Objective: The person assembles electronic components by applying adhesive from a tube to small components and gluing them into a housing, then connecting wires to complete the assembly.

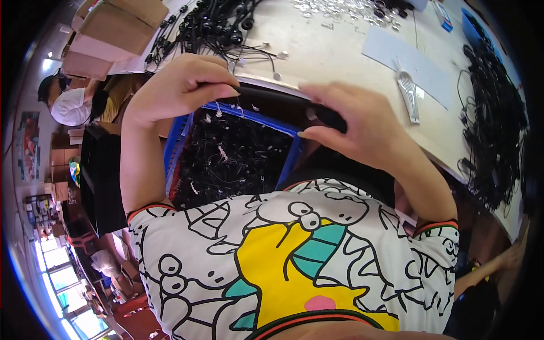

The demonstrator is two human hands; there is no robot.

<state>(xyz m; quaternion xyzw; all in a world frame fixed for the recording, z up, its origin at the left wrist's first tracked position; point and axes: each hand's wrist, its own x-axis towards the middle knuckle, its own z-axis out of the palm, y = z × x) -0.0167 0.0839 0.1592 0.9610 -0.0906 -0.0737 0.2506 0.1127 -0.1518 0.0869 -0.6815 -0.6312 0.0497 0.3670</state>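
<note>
Left hand: the left hand (pixel 184 88) is raised over the far left part of the crate, wrist bent, thumb and forefinger pinched together on a small thin piece (pixel 237 90), its kind too small to tell.
Right hand: the right hand (pixel 362 122) is beside the crate's far right corner, slightly blurred, fingers and thumb bent around a black oblong object (pixel 330 117); its grey end faces left.
Hand spacing: 2 hands, well apart, both near the table edge.
Held items, position: the small thin piece is at the left fingertips; the black oblong object is within the right grasp.
Crate: 1 blue crate (pixel 292 159), between the torso and the table, holding many small dark parts (pixel 232 153) with pale bits among them.
Table, left: on the white table (pixel 323 51), a cluster of black cables (pixel 212 25) with rounded black ends.
Table, far side: scattered small clear pieces (pixel 340 8).
Table, right: a white sheet (pixel 428 71); a silver tool (pixel 407 95) lying partly over it; a large heap of black cables (pixel 492 127) near the right edge.
Far right corner: a blue container (pixel 475 27) and a small blue-and-white box (pixel 443 17).
Left surroundings: cardboard boxes (pixel 116 28); 1 person in a white top (pixel 71 106).
Lower right: another person's forearm (pixel 481 273).
</note>
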